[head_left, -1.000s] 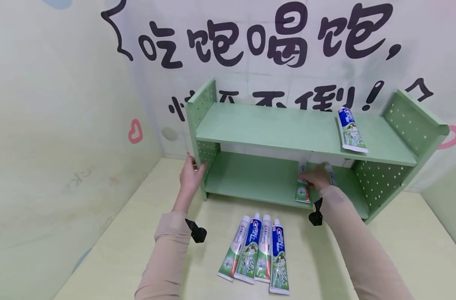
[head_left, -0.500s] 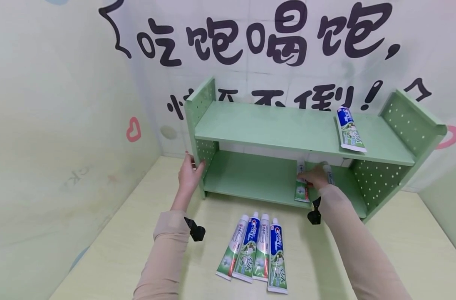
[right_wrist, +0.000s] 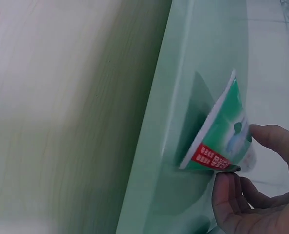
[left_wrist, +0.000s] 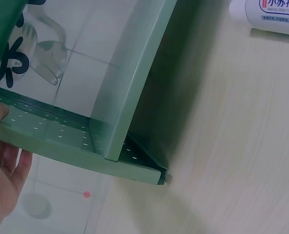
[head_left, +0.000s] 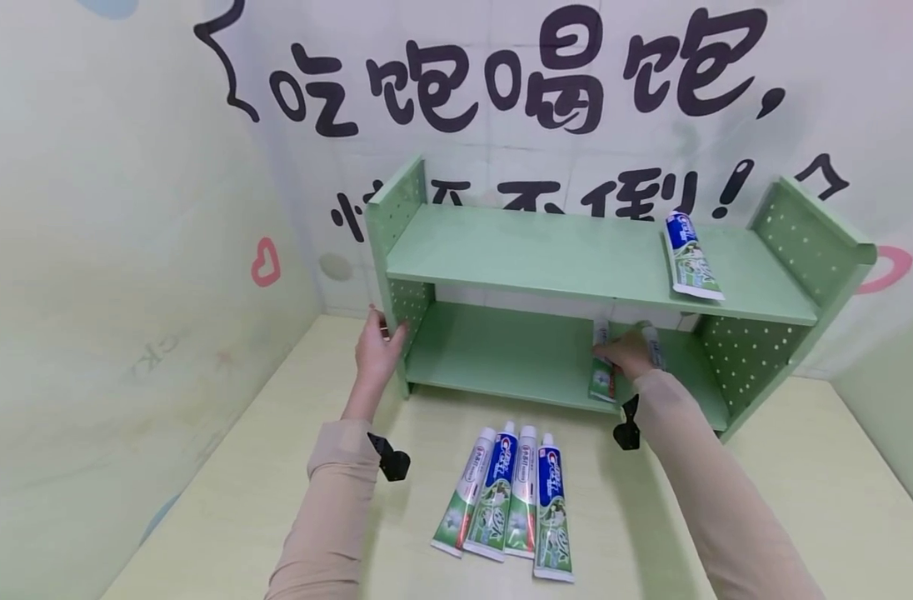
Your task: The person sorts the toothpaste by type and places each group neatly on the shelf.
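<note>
A green two-tier shelf rack [head_left: 501, 250] stands on the table against the wall. My left hand [head_left: 377, 354] grips its left side panel, thumb inside and fingers outside, as the left wrist view [left_wrist: 3, 180] confirms. On the lower tier my right hand [head_left: 631, 354] pinches a white-and-green toothpaste tube [head_left: 602, 383] between thumb and fingers. Its flat crimped end [right_wrist: 210, 122] faces the front edge in the right wrist view, standing tilted on edge. Another tube [head_left: 655, 343] lies just right of that hand, partly hidden by it. A blue-and-green Crest tube [head_left: 692, 258] lies on the upper tier.
Several toothpaste tubes [head_left: 494, 500] lie side by side on the pale table [head_left: 276, 467] before the rack, caps toward it. Walls rise behind and to the left [head_left: 127, 250]. The rack's right side panel [head_left: 756, 358] is perforated.
The view has shifted slightly, so rack and wall lettering sit a little further left. The tube under my right hand has tilted slightly. Both hands keep their places at the rack.
</note>
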Tool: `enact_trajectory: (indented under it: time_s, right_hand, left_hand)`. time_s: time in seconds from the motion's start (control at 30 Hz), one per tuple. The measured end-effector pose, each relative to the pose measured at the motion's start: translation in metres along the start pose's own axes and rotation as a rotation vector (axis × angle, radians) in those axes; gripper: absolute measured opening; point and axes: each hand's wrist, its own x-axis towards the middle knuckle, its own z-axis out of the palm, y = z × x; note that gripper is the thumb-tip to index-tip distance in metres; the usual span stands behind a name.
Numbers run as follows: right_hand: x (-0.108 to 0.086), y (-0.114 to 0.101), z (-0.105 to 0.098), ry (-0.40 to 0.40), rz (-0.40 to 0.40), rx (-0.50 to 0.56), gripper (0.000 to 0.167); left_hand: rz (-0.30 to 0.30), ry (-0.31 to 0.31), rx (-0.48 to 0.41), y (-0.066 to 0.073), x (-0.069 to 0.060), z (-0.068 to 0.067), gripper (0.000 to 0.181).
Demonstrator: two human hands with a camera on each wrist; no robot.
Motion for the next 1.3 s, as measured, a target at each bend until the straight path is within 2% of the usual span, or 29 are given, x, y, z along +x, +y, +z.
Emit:
enact_trajectory:
  time_s: [0.2, 0.47, 0.63, 0.73, 0.9, 1.03, 1.3]
  right_hand:
    - [-0.007, -0.002, 0.000, 0.020, -0.049, 0.029, 0.038]
    - [-0.012, -0.009, 0.001, 0.044, -0.052, -0.039, 0.036]
    - [-0.023, -0.014, 0.003, 0.055, -0.073, -0.103, 0.030]
    - [-0.030, -0.018, 0.005, 0.043, -0.087, -0.132, 0.034]
    - [-0.041, -0.019, 0.009, 0.013, -0.080, -0.093, 0.027]
    - [-0.048, -0.016, 0.012, -0.034, -0.058, -0.073, 0.050]
    - [-0.065, -0.008, 0.019, -0.077, -0.003, 0.016, 0.060]
  left_hand:
    - [0.004, -0.003, -0.001, 0.000, -0.002, 0.000, 0.034]
    - [0.014, -0.005, 0.006, 0.002, -0.002, 0.001, 0.035]
    - [0.022, -0.002, 0.012, 0.000, 0.000, 0.001, 0.035]
    - [0.021, 0.000, 0.010, -0.001, 0.000, 0.000, 0.035]
    - [0.019, -0.008, 0.001, 0.001, 0.001, -0.001, 0.037]
    - [0.007, -0.006, -0.001, 0.001, 0.001, -0.002, 0.038]
    - [-0.001, -0.011, 0.006, 0.001, 0.002, -0.002, 0.040]
